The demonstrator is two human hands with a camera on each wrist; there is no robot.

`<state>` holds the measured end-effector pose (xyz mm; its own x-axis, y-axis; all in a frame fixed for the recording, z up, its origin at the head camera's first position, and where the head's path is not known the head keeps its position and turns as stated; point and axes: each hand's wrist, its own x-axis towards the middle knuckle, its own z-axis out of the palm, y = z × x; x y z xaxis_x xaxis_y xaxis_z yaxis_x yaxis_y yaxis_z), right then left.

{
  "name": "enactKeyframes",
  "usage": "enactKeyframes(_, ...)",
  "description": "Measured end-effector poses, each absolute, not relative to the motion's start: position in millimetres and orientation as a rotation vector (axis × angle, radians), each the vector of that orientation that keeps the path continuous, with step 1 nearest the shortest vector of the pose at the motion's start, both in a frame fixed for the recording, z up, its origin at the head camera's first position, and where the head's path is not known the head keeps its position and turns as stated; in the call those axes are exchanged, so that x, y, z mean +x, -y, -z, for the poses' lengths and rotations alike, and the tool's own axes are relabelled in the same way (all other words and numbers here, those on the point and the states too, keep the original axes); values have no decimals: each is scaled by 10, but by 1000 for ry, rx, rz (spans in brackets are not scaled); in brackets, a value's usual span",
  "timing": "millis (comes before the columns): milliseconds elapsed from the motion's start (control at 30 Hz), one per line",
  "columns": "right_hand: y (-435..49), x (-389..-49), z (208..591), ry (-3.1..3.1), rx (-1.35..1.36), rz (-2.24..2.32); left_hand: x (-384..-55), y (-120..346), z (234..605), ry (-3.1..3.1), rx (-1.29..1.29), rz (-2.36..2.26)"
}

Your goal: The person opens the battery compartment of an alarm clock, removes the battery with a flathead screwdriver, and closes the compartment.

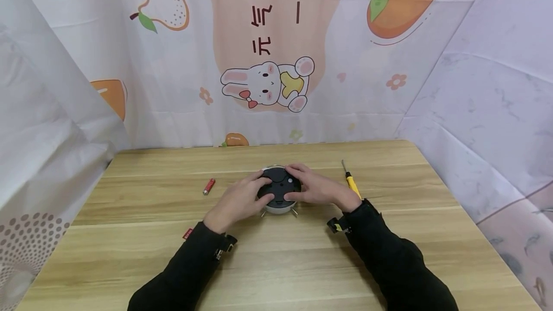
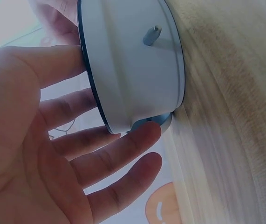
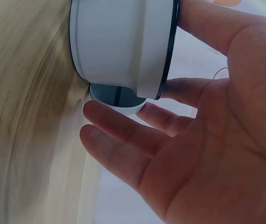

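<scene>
A round twin-bell alarm clock [image 1: 280,189] lies face down on the table, its black back upward and its two small metal feet toward me. Its white side wall [image 2: 128,60] fills the upper part of the left wrist view. My left hand [image 1: 242,199] holds the clock's left side, thumb and forefinger over the black back, other fingers down along the wall. From the right, my right hand [image 1: 318,187] grips it with the thumb on the back and the forefinger at the far rim. In the right wrist view a bell [image 3: 123,99] shows beside two lower fingers.
A red battery [image 1: 209,186] lies left of the clock. To the right, behind my wrist, is a screwdriver [image 1: 352,184] with a yellow and black handle. A small red piece [image 1: 187,233] shows by my left sleeve. A printed curtain [image 1: 173,85] hangs behind the wooden table [image 1: 281,272].
</scene>
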<state>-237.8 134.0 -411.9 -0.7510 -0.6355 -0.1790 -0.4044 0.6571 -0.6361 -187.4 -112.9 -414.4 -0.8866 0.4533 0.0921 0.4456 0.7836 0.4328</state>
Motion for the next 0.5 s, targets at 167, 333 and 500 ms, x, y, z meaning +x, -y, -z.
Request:
enactKeyframes(167, -1317, -2360, 4111, -2495, -800, 814, -1871, 1122, 4145, -2952, 733, -707)
enactKeyframes(333, -1284, -2340, 4093, -2511, -815, 799, -1870, 1106, 4147, -2973, 735, -700)
enactKeyframes(500, -1272, -2322, 4083, -2508, -797, 812, -1869, 1099, 4162, -2986, 752, -711)
